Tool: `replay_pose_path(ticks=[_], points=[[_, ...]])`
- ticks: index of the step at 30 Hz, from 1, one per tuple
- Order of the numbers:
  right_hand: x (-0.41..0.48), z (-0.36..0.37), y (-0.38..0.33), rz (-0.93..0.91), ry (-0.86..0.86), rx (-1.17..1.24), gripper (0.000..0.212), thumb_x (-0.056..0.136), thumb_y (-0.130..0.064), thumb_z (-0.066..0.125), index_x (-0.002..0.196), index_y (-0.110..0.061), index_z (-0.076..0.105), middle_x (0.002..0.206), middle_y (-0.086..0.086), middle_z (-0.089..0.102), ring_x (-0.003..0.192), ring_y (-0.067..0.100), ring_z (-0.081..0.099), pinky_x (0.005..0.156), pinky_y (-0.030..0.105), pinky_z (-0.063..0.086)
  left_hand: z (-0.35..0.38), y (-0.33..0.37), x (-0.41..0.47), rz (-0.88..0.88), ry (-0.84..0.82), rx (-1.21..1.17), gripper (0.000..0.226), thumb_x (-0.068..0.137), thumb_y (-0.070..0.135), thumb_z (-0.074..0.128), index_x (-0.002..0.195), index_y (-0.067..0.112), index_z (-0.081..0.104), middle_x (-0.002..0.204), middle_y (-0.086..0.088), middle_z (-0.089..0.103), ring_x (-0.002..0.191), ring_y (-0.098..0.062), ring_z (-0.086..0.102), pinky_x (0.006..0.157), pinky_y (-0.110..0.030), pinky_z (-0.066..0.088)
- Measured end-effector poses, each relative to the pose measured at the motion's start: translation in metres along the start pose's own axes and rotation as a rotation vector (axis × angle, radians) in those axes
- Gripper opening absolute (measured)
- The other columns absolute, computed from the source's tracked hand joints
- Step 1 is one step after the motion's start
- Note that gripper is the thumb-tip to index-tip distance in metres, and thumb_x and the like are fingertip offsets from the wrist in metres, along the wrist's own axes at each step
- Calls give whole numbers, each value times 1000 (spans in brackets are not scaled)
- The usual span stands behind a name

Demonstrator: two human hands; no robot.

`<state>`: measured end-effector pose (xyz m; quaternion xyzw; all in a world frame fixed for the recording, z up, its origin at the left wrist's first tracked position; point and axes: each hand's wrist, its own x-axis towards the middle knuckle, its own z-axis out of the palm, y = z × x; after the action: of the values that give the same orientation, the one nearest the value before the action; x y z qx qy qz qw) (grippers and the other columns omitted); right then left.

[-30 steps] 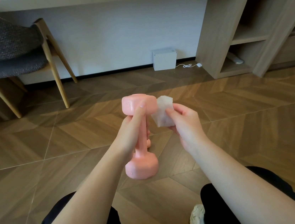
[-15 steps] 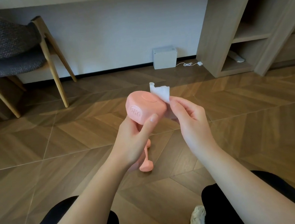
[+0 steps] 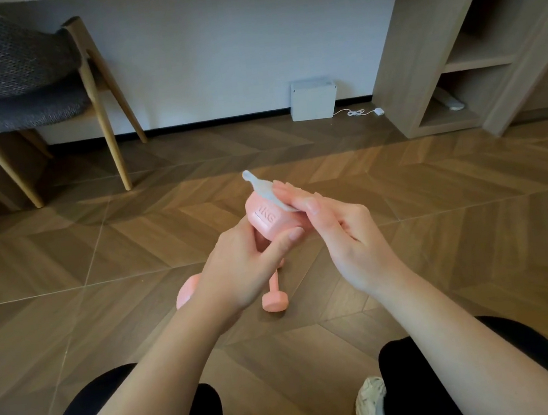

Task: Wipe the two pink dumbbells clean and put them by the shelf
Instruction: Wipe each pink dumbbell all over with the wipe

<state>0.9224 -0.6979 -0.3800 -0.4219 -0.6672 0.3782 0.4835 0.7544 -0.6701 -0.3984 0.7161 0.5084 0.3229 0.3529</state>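
A: Hands?
B: Left hand (image 3: 239, 273) curled round the handle of the held dumbbell (image 3: 269, 221), centre frame, thumb lying against its upper head. Right hand (image 3: 348, 232) pinches a white wipe (image 3: 263, 191) between thumb and fingertips, flat on the top face of that head. One wipe corner sticks up free.
A: Dumbbell attitude?
B: Tilted, off the floor. "1KG" embossed on the side facing camera. Lower head pokes out left of the left wrist.
A: The other one?
B: Second dumbbell (image 3: 274, 302) lies on the wood floor (image 3: 440, 221) just below the hands, far end hidden behind the left hand.
A: Shelf?
B: Shelf unit (image 3: 436, 49) upper right, well apart from both dumbbells. White box (image 3: 312, 99) with cable (image 3: 356, 113) at the wall left of it. Chair (image 3: 26, 82) upper left. Black trouser legs (image 3: 441, 376) and pale shoes (image 3: 372, 402) along the bottom edge.
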Motion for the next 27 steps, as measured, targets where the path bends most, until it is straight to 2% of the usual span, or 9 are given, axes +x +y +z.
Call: replay_pose_path(ticks=[2,5,9,13,15,17,22,25,27], points=[[0,-1,5,-8,18,-48,37,105,-29,33,129,-27,62,138,-16,58,138,3,44,118,34,30,-2,3,1,-42,7,-24,62,76,86,46,92,28,63,75,21,70,75,7,63,66,-18,47],[-4,-4,8,-4,46,-67,37,104,-34,31,126,-36,61,133,-15,63,133,4,49,116,55,31,-3,3,3,-96,49,-74,61,79,82,46,79,22,59,59,17,63,58,4,57,59,-14,41],[-4,1,16,89,55,-78,37,106,-30,33,130,-29,61,121,-7,71,123,8,58,111,37,41,-8,-8,-3,-113,110,-148,60,68,84,40,68,25,53,58,14,53,53,0,48,57,-15,37],[2,2,18,160,78,-3,33,106,-31,34,121,-35,63,119,-17,69,121,-1,58,102,19,44,-12,-5,-5,-41,46,-150,55,68,79,45,83,28,61,70,8,65,67,5,60,60,-10,44],[5,3,18,171,78,17,32,107,-32,35,114,-39,65,117,-9,72,115,3,62,96,18,47,-11,-4,-7,-12,-14,-102,53,68,79,49,88,31,62,79,12,69,72,3,62,62,-12,45],[6,3,17,174,73,30,33,105,-35,35,117,-37,66,121,-2,71,116,7,61,96,20,47,-9,-3,-7,-3,-67,11,49,69,80,52,86,34,60,72,10,66,66,-3,59,63,-22,46],[5,3,11,161,38,50,41,103,-41,37,126,-25,67,125,-17,67,123,-2,56,100,13,42,-4,0,-5,-29,-124,265,38,81,71,58,86,33,57,73,9,64,69,-7,58,62,-30,43],[3,1,9,137,9,61,42,104,-38,36,126,-21,67,130,-12,65,127,0,54,103,12,39,-5,-2,-2,-107,-85,220,49,83,72,55,85,24,62,70,5,67,66,-7,60,64,-34,46],[2,0,10,131,-3,63,43,106,-32,34,127,-15,67,133,-8,64,129,0,52,104,12,37,-5,-3,1,-162,-74,164,53,83,73,50,79,21,62,63,16,66,61,1,59,61,-28,42]])
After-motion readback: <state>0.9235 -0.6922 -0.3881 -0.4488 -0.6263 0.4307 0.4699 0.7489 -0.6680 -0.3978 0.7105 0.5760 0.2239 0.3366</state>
